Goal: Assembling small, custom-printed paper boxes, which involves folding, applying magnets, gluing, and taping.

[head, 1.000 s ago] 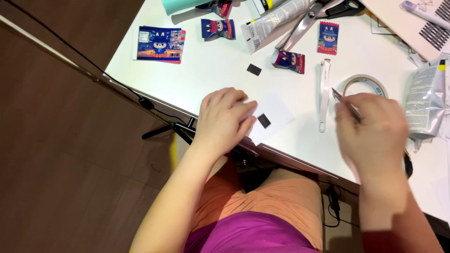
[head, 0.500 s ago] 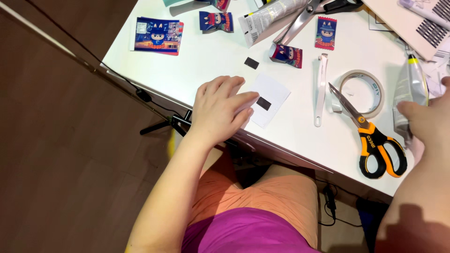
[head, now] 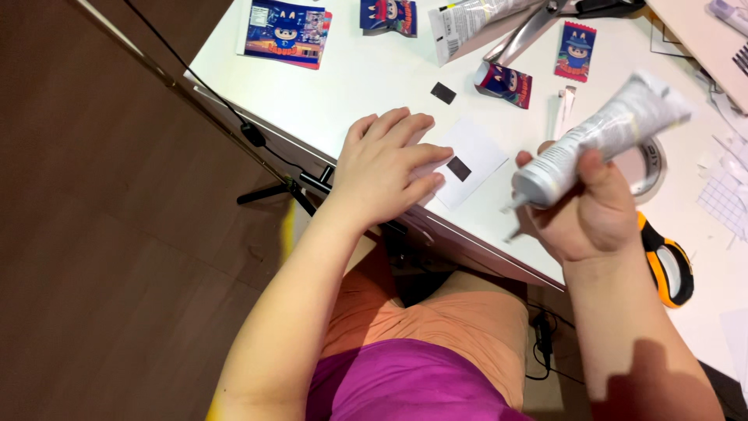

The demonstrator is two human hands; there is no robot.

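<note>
Right hand point(head: 588, 210) now clutching a glue tube point(head: 600, 136), scissors point(head: 666, 261) released; left hand point(head: 386, 168) flat, unmoved on white card point(head: 479, 152).

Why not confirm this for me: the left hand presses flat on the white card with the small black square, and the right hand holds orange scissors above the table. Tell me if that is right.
Not quite. In the head view the right hand holds a white tube, not scissors; the orange-handled scissors lie on the table. The left hand does press on the white card with the black square.
</note>
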